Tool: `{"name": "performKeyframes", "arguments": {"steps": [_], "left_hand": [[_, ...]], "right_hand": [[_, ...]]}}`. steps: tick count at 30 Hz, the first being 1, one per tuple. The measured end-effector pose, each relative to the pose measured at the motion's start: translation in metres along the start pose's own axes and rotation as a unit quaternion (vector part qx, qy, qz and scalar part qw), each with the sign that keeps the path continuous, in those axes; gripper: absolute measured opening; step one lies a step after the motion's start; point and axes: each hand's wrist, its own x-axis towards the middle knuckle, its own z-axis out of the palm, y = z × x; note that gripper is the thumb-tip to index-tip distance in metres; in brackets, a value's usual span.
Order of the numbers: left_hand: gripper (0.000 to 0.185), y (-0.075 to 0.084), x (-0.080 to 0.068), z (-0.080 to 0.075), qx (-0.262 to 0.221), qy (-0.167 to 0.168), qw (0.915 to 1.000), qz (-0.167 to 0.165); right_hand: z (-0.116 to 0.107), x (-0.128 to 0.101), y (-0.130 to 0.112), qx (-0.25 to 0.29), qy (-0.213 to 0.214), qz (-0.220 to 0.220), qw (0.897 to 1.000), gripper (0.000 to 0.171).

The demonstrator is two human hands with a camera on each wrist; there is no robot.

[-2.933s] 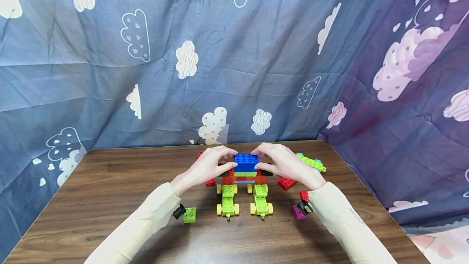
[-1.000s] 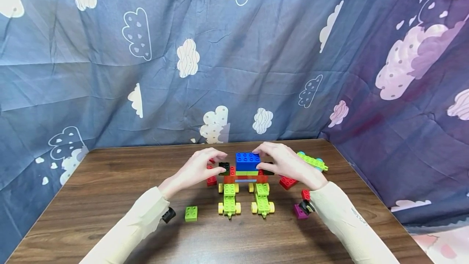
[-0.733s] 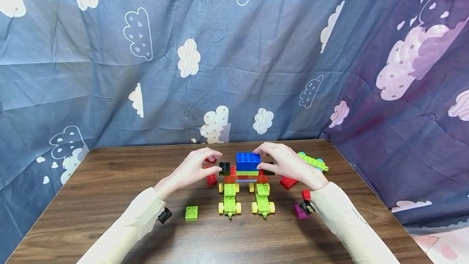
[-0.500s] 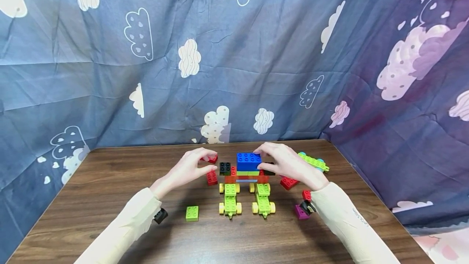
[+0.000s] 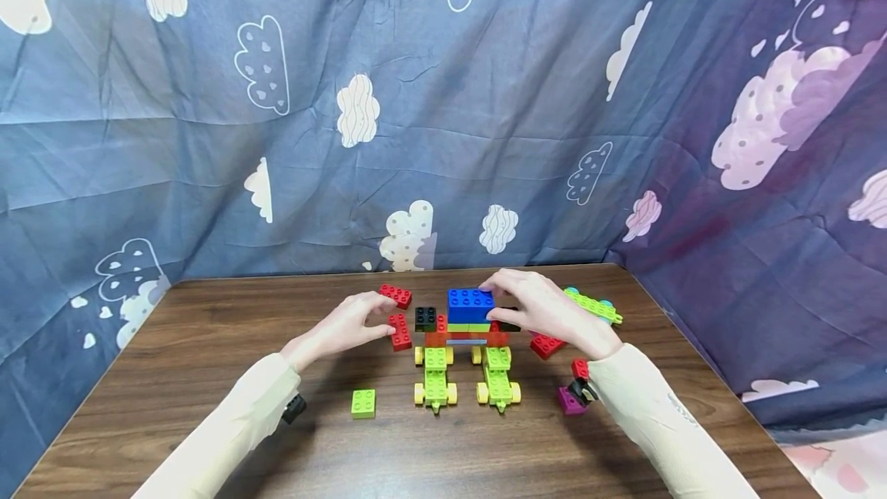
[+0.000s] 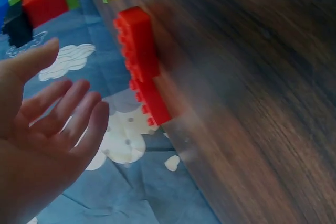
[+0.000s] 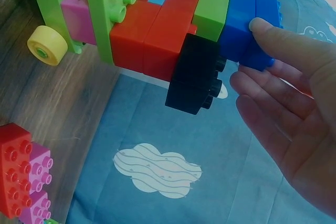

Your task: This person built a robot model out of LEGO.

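1. Step in hand, as judged: adding bricks to the brick build [image 5: 466, 329] at mid desk [image 5: 208, 376]. The right hand steadies the top while the left hand goes for a loose red piece.
2. Left hand [image 5: 346, 326]: palm low over the desk, fingers straight and slightly apart, holding nothing. In the head view its fingertips are at the long red brick [image 5: 398, 331], which lies flat just left of the build; I cannot tell whether they touch it. The left wrist view shows that brick [image 6: 140, 64] apart from the open palm [image 6: 42, 129].
3. Right hand [image 5: 537, 306]: reaches in from the right with the wrist raised. Its thumb is pressed on the edge of the blue brick [image 5: 470, 305] on top of the build, and the other fingers sit loosely behind it. The right wrist view shows the thumb tip on the blue brick [image 7: 249, 24], with the fingers [image 7: 273, 124] relaxed below the black brick [image 7: 197, 74].
4. The next move probably calls for closing the left fingers on the long red brick, or on the small red brick [image 5: 396, 296] behind it, and keeping the right hand firm so the build does not roll on its yellow wheels [image 5: 416, 395].
5. Other loose parts: green square brick [image 5: 363, 403] at front left, red brick [image 5: 547, 345] to the right, and magenta brick [image 5: 568, 400] by the right sleeve.
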Motion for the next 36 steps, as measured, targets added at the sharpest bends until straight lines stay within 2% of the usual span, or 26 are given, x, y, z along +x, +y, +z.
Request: {"name": "performKeyframes", "arguments": {"steps": [6,12,19,23,25,33,36], "left_hand": [[0.04,-0.008,0.003,0.008,0.054,-0.063,0.9965,0.012],[0.047,-0.014,0.007,0.015,0.077,-0.083,0.9933,0.022],[0.05,-0.014,0.008,0.019,0.095,-0.12,0.9873,0.044],[0.047,-0.015,0.006,0.019,0.109,-0.113,0.986,0.057],[0.046,-0.015,0.004,0.018,0.113,-0.108,0.9863,0.052],[0.044,-0.015,-0.003,0.014,0.152,-0.091,0.9841,-0.012],[0.041,-0.015,-0.005,0.014,0.162,-0.08,0.9832,-0.027]], "right_hand": [[-0.001,0.0,-0.001,0.004,-0.011,0.01,1.0,0.037],[-0.002,0.0,-0.002,0.003,-0.007,0.003,1.0,0.037],[-0.001,0.0,-0.002,0.004,-0.008,0.003,1.0,0.037],[-0.001,0.0,-0.002,0.002,-0.009,0.008,1.0,0.037],[-0.001,-0.001,-0.002,0.001,-0.011,0.012,1.0,0.038],[0.0,-0.001,0.0,0.001,-0.011,0.007,1.0,0.038],[0.0,0.0,0.0,0.001,-0.009,0.005,1.0,0.037]]}}
